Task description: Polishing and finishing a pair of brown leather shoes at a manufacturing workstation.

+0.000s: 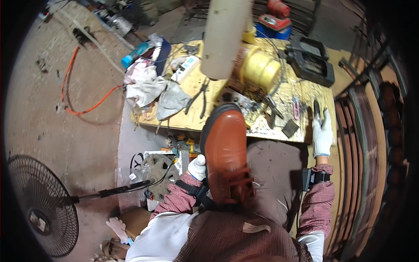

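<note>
A reddish-brown lace-up boot point(226, 144) with a dark sole edge is tilted over my lap, toe toward the workbench and laces toward me. My left hand point(197, 167), in a white glove, is closed against the boot's left side; its fingertips are hidden. Over the bench's right edge reaches my right hand point(322, 136), gloved too, with its fingers around a slim dark tool point(317, 107) whose exact kind I cannot make out. Left of that hand lie a pink-handled small tool point(297, 108), a dark block point(290, 128) and a hammer-like tool point(273, 107).
On the wooden workbench point(174, 124) are pliers point(200, 99), grey rags point(146, 90), a yellow spool point(259, 67) and black frames point(312, 61). A pale post point(222, 37) rises over it. A fan point(41, 207) stands left; metal racks point(362, 126) line the right.
</note>
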A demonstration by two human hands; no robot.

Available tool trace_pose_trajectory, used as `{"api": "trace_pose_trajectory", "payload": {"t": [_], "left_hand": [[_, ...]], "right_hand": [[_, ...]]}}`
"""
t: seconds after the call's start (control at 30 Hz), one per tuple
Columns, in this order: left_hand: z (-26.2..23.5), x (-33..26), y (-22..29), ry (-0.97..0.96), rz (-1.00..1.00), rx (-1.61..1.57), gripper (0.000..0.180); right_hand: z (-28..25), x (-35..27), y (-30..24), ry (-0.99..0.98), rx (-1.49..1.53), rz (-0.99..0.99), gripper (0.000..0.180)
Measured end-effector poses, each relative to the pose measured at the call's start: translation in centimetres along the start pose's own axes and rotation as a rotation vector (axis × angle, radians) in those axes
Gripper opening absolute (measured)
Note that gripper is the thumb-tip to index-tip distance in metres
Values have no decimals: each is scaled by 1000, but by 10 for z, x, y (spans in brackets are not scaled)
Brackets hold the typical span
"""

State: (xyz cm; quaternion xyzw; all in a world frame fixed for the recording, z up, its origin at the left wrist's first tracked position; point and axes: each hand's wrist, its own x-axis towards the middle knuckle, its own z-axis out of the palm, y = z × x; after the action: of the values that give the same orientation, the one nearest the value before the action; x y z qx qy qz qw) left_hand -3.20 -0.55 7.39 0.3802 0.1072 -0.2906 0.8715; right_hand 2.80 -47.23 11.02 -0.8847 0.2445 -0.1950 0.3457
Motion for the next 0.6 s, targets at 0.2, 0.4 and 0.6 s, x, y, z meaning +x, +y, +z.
{"api": "trace_pose_trajectory", "payload": {"t": [0.2,0.4,0.6], "left_hand": [[-9,30,-6,-279,-269,-286,69],[9,43,-10,-427,-314,-184,85],[-4,71,-39,-671,-266,-182,95]], "right_hand": [[-98,-100,-87,-272,813,152,78],[-125,-143,-131,-204,740,127,73],[-146,-151,-118,-223,1048,287,72]]}}
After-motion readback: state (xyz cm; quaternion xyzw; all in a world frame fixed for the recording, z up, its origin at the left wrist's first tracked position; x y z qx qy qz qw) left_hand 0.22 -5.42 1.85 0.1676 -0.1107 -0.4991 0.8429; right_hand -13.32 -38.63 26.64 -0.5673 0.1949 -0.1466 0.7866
